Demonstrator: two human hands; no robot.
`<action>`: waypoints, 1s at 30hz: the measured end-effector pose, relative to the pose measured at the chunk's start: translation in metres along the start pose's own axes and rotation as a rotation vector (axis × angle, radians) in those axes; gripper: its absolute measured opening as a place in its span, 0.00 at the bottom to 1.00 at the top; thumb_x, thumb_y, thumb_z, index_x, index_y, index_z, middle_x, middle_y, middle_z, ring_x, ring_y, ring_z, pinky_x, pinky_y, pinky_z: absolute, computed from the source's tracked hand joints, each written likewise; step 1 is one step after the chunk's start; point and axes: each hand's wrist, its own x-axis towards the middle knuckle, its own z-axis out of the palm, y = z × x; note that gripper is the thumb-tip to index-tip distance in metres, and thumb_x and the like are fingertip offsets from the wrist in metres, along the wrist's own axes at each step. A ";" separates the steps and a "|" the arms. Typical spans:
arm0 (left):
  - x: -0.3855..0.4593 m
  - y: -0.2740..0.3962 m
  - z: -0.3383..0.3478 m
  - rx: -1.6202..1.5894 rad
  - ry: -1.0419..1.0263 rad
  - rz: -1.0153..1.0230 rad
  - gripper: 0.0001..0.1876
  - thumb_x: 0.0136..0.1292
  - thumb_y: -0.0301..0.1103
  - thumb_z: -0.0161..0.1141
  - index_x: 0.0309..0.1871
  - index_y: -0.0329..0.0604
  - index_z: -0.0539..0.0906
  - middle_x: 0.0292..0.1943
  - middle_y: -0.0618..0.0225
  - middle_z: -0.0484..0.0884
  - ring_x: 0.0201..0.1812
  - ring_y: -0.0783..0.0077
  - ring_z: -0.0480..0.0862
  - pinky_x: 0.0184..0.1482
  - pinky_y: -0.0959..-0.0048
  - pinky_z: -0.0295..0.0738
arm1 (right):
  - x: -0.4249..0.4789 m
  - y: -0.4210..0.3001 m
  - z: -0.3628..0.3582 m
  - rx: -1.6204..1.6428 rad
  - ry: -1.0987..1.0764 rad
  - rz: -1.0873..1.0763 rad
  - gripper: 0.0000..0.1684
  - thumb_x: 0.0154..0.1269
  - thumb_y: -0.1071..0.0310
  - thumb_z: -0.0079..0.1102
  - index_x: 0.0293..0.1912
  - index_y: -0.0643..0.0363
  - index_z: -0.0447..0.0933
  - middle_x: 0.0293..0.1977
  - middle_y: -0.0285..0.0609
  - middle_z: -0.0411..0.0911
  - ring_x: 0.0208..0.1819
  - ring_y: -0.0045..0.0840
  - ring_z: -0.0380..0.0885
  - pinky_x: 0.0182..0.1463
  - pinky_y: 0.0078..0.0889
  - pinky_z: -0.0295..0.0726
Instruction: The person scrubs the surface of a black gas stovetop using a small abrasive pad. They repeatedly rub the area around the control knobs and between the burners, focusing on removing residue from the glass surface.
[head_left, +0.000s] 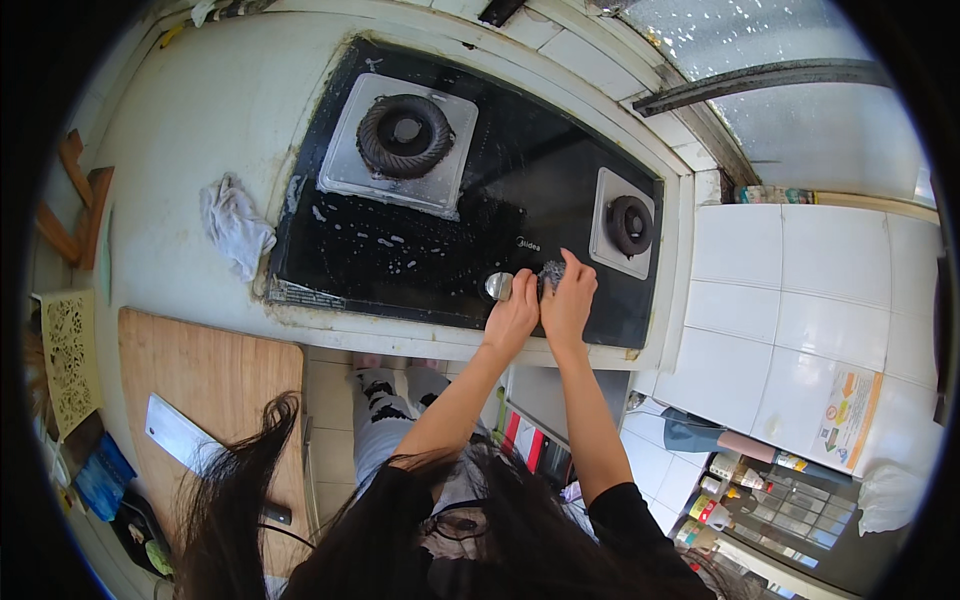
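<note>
My right hand (570, 304) grips a grey steel wool scourer (553, 273) over the front of a black glass gas hob (525, 202). My left hand (511, 319) is close beside it, fingers bent; a dark gap between the hands hides whether it holds anything. Just left of those fingers sits a round metal control knob (498, 286). White suds (385, 241) spot the glass on the left. A ring-shaped burner (405, 136) rests on a square metal plate (341, 161) at the left, and another burner (631, 226) stands at the right.
A crumpled white cloth (234, 225) lies on the pale counter (187, 127) left of the hob. On a wooden cutting board (217, 352) is a cleaver (180, 431), partly covered by hair. White tiled wall (735, 247) bounds the right side. Several bottles (709, 510) stand at lower right.
</note>
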 end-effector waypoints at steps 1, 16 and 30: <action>0.001 -0.001 -0.001 -0.042 0.004 -0.015 0.25 0.52 0.29 0.56 0.53 0.23 0.70 0.54 0.53 0.67 0.59 0.61 0.65 0.51 0.80 0.73 | -0.001 0.002 -0.003 0.062 -0.010 0.032 0.28 0.47 0.76 0.60 0.52 0.58 0.67 0.42 0.52 0.67 0.46 0.46 0.65 0.50 0.40 0.65; 0.002 -0.002 0.002 0.216 0.056 0.083 0.21 0.52 0.28 0.54 0.50 0.26 0.74 0.55 0.56 0.69 0.60 0.61 0.64 0.50 0.84 0.73 | 0.008 0.010 -0.040 -0.110 -0.336 -0.692 0.18 0.47 0.70 0.60 0.43 0.55 0.77 0.48 0.49 0.68 0.47 0.45 0.64 0.49 0.41 0.68; 0.002 0.001 0.004 0.113 0.040 0.016 0.22 0.53 0.28 0.54 0.52 0.24 0.73 0.56 0.54 0.68 0.62 0.62 0.62 0.50 0.83 0.73 | 0.022 0.010 -0.032 -0.020 -0.461 -0.219 0.17 0.44 0.74 0.63 0.38 0.59 0.72 0.38 0.48 0.69 0.40 0.45 0.68 0.45 0.42 0.71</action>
